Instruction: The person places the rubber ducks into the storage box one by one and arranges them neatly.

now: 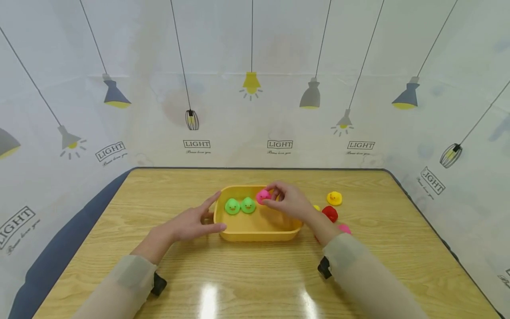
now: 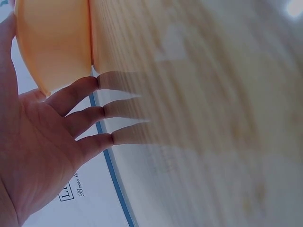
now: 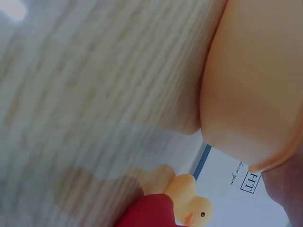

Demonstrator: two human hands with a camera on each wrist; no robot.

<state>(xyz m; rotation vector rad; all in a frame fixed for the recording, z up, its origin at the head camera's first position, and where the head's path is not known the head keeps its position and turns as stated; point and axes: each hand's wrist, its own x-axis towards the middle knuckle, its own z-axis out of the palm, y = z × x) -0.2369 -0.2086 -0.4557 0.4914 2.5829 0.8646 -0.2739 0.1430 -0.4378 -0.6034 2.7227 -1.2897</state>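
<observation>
A yellow-orange plastic basin (image 1: 259,237) stands on the table with two green rubber ducks, the left one (image 1: 233,206) and the right one (image 1: 248,205), side by side in its left half. Over the basin's back part, my right hand (image 1: 291,201) pinches a pink rubber duck (image 1: 263,196) between thumb and fingers. My left hand (image 1: 195,221) rests against the basin's left end, thumb near the front corner and index finger at the back one. In the left wrist view, its other fingers (image 2: 85,120) spread out by the basin's wall.
Right of the basin lie a yellow duck (image 1: 334,198), a red duck (image 1: 330,214) and a pink one (image 1: 344,228), partly behind my right forearm. Another yellow duck (image 3: 189,198) shows in the right wrist view. A printed white cloth (image 1: 239,155) hangs around the wooden table (image 1: 179,274).
</observation>
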